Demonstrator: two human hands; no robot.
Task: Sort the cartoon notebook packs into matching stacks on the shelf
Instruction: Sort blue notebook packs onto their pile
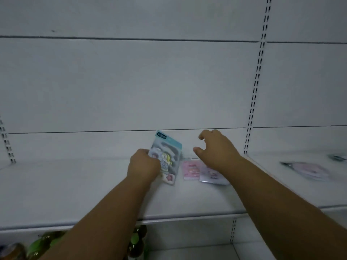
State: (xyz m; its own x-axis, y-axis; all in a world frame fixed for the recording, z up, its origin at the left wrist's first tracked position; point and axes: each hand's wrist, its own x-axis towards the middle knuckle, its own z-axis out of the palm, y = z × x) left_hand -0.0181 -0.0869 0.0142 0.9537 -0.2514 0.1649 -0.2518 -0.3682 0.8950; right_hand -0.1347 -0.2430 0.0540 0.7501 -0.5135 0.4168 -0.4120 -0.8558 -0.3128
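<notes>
My left hand [143,164] grips a cartoon notebook pack with a blue header [169,156], held upright and tilted above the white shelf [75,188]. To its right my right hand [216,149] hovers with fingers apart and curled, holding nothing. Beneath that hand lie a pink notebook pack [190,169] and a pale lilac pack [211,175], flat on the shelf and partly hidden by my wrist. On the neighbouring shelf section at the right lies another pinkish pack [308,170], blurred.
A slotted upright [253,102] divides the shelf's back panel at the right; another stands at the far left [6,139]. Green bottles [137,241] sit on the lower shelf under the front edge. A dark item [338,157] lies at the far right.
</notes>
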